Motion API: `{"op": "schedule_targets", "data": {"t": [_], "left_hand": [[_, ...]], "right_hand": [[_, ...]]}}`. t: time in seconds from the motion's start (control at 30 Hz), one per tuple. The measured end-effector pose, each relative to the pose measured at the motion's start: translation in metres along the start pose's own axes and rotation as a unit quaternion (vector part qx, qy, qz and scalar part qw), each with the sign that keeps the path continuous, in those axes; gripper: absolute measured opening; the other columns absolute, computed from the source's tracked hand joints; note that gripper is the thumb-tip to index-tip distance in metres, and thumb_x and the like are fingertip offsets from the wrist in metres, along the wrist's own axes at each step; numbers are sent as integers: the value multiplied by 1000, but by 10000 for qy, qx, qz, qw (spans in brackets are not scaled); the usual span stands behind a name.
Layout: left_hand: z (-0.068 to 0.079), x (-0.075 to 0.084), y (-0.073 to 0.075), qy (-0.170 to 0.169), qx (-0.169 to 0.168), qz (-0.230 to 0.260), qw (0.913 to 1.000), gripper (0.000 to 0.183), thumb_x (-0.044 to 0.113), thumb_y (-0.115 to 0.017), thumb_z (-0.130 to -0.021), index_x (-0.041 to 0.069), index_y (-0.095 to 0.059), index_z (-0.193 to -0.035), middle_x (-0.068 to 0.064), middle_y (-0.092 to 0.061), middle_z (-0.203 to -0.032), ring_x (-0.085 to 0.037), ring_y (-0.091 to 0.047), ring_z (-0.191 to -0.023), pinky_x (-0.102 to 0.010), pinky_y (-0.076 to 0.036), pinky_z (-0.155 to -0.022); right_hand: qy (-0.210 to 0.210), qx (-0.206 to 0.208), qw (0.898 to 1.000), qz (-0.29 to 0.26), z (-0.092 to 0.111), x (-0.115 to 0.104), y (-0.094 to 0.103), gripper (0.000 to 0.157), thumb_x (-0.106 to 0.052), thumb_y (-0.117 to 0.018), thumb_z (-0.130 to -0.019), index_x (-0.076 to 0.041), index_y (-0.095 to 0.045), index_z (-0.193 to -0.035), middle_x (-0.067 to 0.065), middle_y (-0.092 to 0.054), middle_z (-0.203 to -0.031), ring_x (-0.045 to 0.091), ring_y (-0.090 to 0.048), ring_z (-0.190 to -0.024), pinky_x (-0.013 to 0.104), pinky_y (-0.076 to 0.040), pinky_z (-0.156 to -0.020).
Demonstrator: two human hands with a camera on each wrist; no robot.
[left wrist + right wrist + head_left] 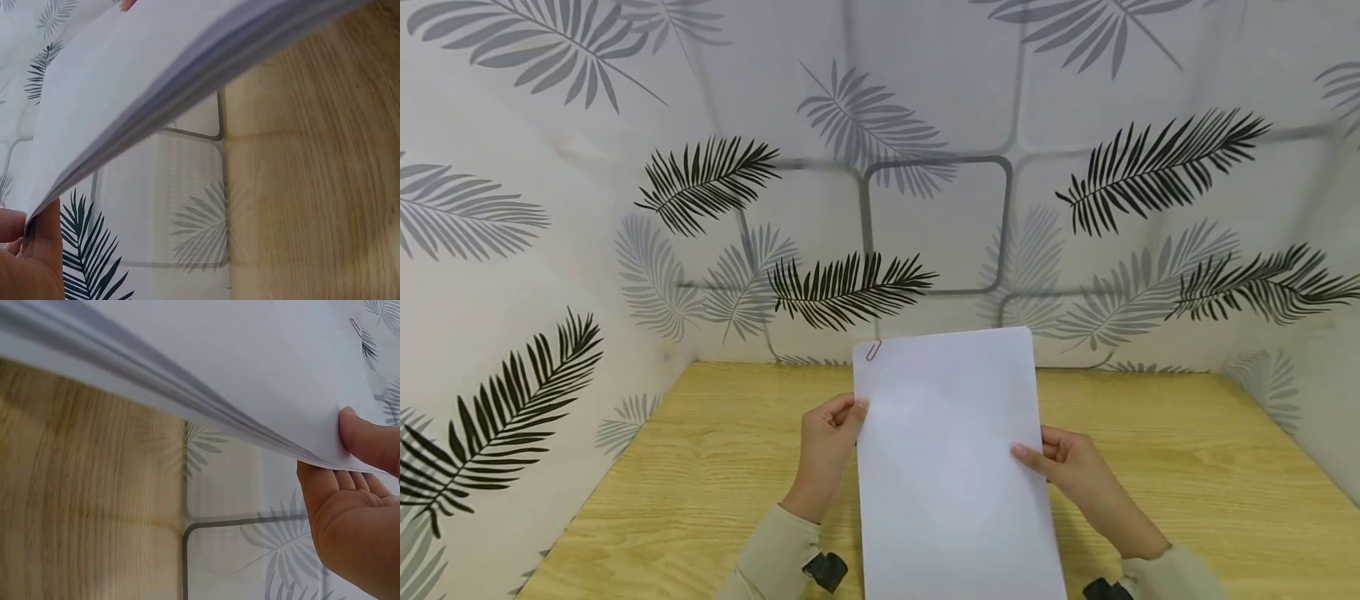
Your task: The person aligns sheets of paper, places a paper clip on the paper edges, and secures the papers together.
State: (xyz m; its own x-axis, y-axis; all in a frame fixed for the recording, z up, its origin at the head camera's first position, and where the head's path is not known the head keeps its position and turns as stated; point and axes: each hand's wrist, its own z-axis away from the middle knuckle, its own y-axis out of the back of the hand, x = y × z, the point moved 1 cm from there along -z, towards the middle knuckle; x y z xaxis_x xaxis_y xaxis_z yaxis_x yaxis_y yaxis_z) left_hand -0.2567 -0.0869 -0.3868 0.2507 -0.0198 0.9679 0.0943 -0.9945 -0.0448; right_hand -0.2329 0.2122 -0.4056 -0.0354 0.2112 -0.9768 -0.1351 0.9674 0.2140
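Observation:
A stack of white paper sheets (951,467) is held up, tilted, above the table. A red paper clip (873,350) sits on its top left corner; the right wrist view also catches the clip (355,325). My left hand (829,446) pinches the stack's left edge below the clip, thumb in front. Lower down on the right edge, my right hand (1078,475) grips the sheets with the thumb on the front face and fingers behind. Several layered sheet edges (206,406) show in the right wrist view. In the left wrist view, part of my left hand (34,256) holds the edge.
The wood-grain table (715,483) spreads beneath both hands. A pale curtain-like backdrop (925,233) with grey and black leaf prints rises behind the table and along its sides. Dark wrist devices (826,571) sit at both sleeves.

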Motion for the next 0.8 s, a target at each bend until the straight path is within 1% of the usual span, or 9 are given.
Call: {"op": "schedule_targets", "data": {"t": [0.1, 0.2, 0.27, 0.4, 0.47, 0.53, 0.7, 0.8], "left_hand": [[0, 0, -1, 84, 25, 4, 10000, 25, 8, -62, -94, -12, -66, -108, 2, -59, -70, -5, -46, -58, -18, -40, -54], [0, 1, -3, 174, 93, -31, 9998, 26, 11, -63, -94, -11, -66, -109, 1, -62, -71, -5, -49, -58, -18, -41, -53], [0, 1, -3, 207, 100, -54, 9997, 27, 12, -63, -95, -10, -66, -110, -2, -64, -73, -5, -52, -60, -18, -42, -53], [1, -1, -4, 355, 53, -112, 9993, 29, 14, -62, -96, -10, -65, -112, -7, -69, -80, -5, -57, -65, -18, -46, -57], [1, -3, -5, 455, -11, -166, 9988, 30, 17, -61, -96, -9, -65, -111, -7, -69, -81, -6, -59, -66, -18, -47, -57], [1, -5, -5, 516, -110, -275, 9982, 30, 19, -62, -96, -9, -66, -108, -5, -69, -77, -6, -57, -64, -19, -46, -56], [2, -10, -6, 626, -441, -558, 9955, 29, 23, -65, -94, -5, -68, -97, 1, -61, -66, -7, -51, -58, -21, -43, -54], [4, -12, -6, 656, -629, -611, 9940, 29, 24, -66, -93, -5, -67, -98, 2, -60, -66, -7, -51, -59, -22, -45, -54]], "right_hand": [[22, 87, 9999, -61, -1, 2, -1, 51, -16, -65, -93, 17, -49, -128, 16, -71, -99, 12, -69, -79, 28, -55, -70], [-6, 144, 9998, -167, 0, 3, -2, 50, -14, -66, -93, 17, -49, -128, 15, -72, -98, 12, -69, -79, 29, -56, -70], [46, 154, 9997, -185, 0, 4, -3, 49, -13, -65, -93, 18, -49, -127, 16, -71, -98, 13, -69, -79, 30, -56, -69], [13, 258, 9995, -187, 0, 4, -2, 48, -13, -65, -93, 17, -50, -126, 16, -71, -98, 14, -69, -78, 31, -56, -69], [14, 282, 9994, -183, 0, 5, -2, 47, -14, -65, -93, 17, -51, -126, 15, -72, -96, 14, -69, -77, 31, -56, -69], [-3, 329, 9992, -215, 0, 5, -1, 47, -13, -65, -93, 17, -51, -126, 13, -72, -94, 13, -69, -77, 31, -56, -69], [80, 439, 9986, -286, -1, 4, 0, 47, -12, -63, -94, 18, -49, -127, 10, -73, -94, 11, -68, -78, 29, -55, -70], [99, 488, 9984, -284, -1, 3, 2, 47, -12, -63, -94, 18, -48, -127, 11, -73, -96, 10, -68, -79, 28, -55, -71]]}}
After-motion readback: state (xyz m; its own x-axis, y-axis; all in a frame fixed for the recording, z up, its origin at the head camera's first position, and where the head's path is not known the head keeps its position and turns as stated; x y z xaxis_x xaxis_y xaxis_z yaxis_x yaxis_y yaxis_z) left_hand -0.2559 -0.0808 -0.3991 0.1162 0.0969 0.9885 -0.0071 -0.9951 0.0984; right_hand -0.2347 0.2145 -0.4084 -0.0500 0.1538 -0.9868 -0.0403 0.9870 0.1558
